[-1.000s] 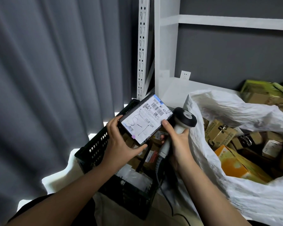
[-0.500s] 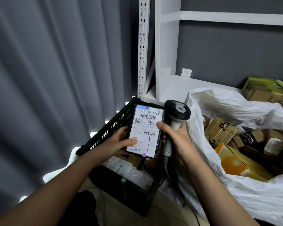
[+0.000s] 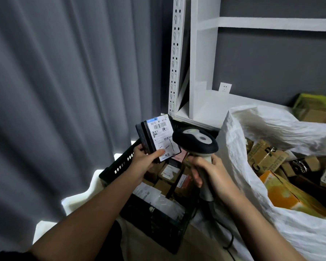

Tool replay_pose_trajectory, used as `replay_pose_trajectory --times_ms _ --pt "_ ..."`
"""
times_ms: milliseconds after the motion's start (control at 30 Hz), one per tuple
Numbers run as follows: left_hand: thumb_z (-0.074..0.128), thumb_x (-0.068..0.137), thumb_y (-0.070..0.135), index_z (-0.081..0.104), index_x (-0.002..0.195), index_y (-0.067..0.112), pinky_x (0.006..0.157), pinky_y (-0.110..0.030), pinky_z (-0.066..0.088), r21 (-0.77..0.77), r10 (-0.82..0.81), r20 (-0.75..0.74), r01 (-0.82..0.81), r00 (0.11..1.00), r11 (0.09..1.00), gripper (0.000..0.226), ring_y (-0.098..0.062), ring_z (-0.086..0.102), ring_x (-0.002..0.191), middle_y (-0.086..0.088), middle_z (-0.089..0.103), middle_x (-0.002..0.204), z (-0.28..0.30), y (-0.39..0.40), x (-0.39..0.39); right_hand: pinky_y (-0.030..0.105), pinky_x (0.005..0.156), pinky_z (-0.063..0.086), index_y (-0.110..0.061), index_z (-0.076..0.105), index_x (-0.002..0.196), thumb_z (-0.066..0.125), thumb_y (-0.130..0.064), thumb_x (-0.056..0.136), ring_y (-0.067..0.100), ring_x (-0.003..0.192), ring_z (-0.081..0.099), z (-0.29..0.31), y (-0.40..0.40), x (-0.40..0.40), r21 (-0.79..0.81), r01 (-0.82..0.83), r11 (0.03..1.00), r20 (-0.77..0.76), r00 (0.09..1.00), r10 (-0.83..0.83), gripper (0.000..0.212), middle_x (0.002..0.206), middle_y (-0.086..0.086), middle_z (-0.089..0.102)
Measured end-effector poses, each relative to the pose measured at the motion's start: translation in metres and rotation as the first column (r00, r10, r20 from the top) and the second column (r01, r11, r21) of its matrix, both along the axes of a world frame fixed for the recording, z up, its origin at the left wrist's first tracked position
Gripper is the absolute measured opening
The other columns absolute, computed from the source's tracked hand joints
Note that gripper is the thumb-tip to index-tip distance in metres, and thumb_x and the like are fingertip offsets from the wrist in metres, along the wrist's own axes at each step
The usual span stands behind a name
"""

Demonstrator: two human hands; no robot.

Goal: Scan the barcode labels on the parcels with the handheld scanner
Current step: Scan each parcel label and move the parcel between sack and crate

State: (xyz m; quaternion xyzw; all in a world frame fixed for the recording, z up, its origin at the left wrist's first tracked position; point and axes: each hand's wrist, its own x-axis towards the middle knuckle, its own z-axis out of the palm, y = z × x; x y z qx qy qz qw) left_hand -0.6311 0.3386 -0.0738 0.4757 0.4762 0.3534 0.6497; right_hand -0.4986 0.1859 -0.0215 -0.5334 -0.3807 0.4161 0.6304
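Left hand [image 3: 146, 161] pinches a small black parcel [image 3: 154, 138] above the black crate's [image 3: 120, 166] far edge, label [image 3: 161, 136] tilted up. Right hand [image 3: 210, 172] wraps the handheld scanner [image 3: 195, 143], head just beside the label. Step: lining up the scan. Next: aim at the barcode, pull trigger.

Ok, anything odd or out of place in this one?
Nothing stands out. The left hand holds a black parcel label-up, the right hand grips the scanner beside it, above the crate.
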Motion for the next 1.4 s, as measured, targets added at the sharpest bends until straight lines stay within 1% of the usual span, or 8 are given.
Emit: replay_pose_trajectory --times_ms 267,433,667,867,967,1100,1233,1400 --pt "0.088 0.065 0.019 0.038 0.125 0.019 0.097 -0.045 0.051 0.009 0.017 0.011 -0.017 1.000 1.000 0.078 -0.020 0.063 0.108 -0.004 0.063 0.120 -0.007 0.003 0.010 0.024 0.044 0.033 -0.020 0.048 0.042 0.060 -0.025 0.079 0.021 0.036 0.032 0.011 -0.012 0.001 -0.007 -0.073 0.997 0.106 0.992 0.074 0.039 0.035 0.004 0.039" --pt "0.088 0.063 0.019 0.037 0.133 0.015 0.094 -0.045 0.053 -0.014 -0.003 0.013 0.003 1.000 1.000 0.087 -0.021 0.064 0.107 -0.005 0.063 0.122 -0.009 0.005 0.010 0.025 0.046 0.034 -0.023 0.048 0.042 0.059 -0.025 0.079 0.022 0.038 0.033 0.011 -0.016 0.003 -0.017 -0.070 0.997 0.161 0.984 0.071 0.039 0.036 0.003 0.041" --pt "0.077 0.080 0.022 0.035 0.136 0.014 0.085 -0.033 0.054 0.046 0.039 0.057 -0.042 0.998 0.998 0.071 -0.016 0.062 0.104 -0.006 0.057 0.128 0.010 -0.010 0.014 0.027 0.041 0.035 -0.006 0.046 0.077 0.065 -0.024 0.077 0.022 0.037 0.034 0.026 -0.024 0.008 0.075 0.002 0.997 0.013 1.000 -0.003 0.026 0.043 0.009 0.045" --pt "0.068 0.086 0.027 0.034 0.133 0.023 0.098 -0.034 0.047 0.395 -0.050 -0.007 0.049 0.999 0.917 0.058 -0.014 0.057 0.110 0.000 0.054 0.125 0.077 -0.048 0.039 0.025 0.041 0.035 -0.011 0.041 0.098 0.061 -0.018 0.085 0.018 0.040 0.040 0.056 -0.063 0.047 0.174 0.244 0.954 -0.182 0.960 -0.212 0.025 0.061 0.013 0.052" --pt "0.072 0.083 0.031 0.038 0.128 0.026 0.083 -0.019 0.044 0.522 -0.155 -0.131 0.201 0.979 0.829 0.057 -0.007 0.057 0.099 0.008 0.055 0.111 0.112 -0.070 0.081 0.025 0.044 0.036 -0.013 0.041 0.102 0.056 -0.016 0.096 0.018 0.042 0.043 0.072 -0.094 0.076 0.186 0.396 0.899 -0.175 0.914 -0.367 0.016 0.062 0.008 0.055" --pt "0.074 0.066 0.054 0.041 0.124 0.029 0.095 -0.032 0.044 0.633 -0.192 -0.418 0.436 0.888 0.639 0.072 -0.015 0.054 0.109 0.001 0.049 0.125 0.138 -0.098 0.151 0.021 0.043 0.037 -0.013 0.041 0.108 0.053 -0.019 0.096 0.015 0.044 0.044 0.087 -0.137 0.115 0.200 0.538 0.819 -0.229 0.838 -0.495 0.017 0.060 0.004 0.054" --pt "0.073 0.072 0.051 0.043 0.126 0.028 0.090 -0.031 0.044 0.633 -0.190 -0.641 0.652 0.743 0.417 0.066 -0.020 0.053 0.109 -0.001 0.047 0.121 0.140 -0.140 0.224 0.022 0.045 0.034 -0.014 0.043 0.110 0.051 -0.017 0.095 0.015 0.044 0.043 0.089 -0.173 0.147 0.229 0.630 0.742 -0.259 0.774 -0.578 0.017 0.060 0.003 0.050" --pt "0.073 0.071 0.049 0.048 0.131 0.028 0.090 -0.036 0.050 0.484 -0.182 -0.849 0.868 0.497 0.113 0.068 -0.022 0.053 0.108 -0.001 0.042 0.122 0.120 -0.173 0.288 0.022 0.044 0.036 -0.015 0.041 0.111 0.060 -0.031 0.077 0.014 0.046 0.042 0.088 -0.197 0.170 0.217 0.653 0.726 -0.332 0.749 -0.574 0.043 0.064 0.003 0.050"
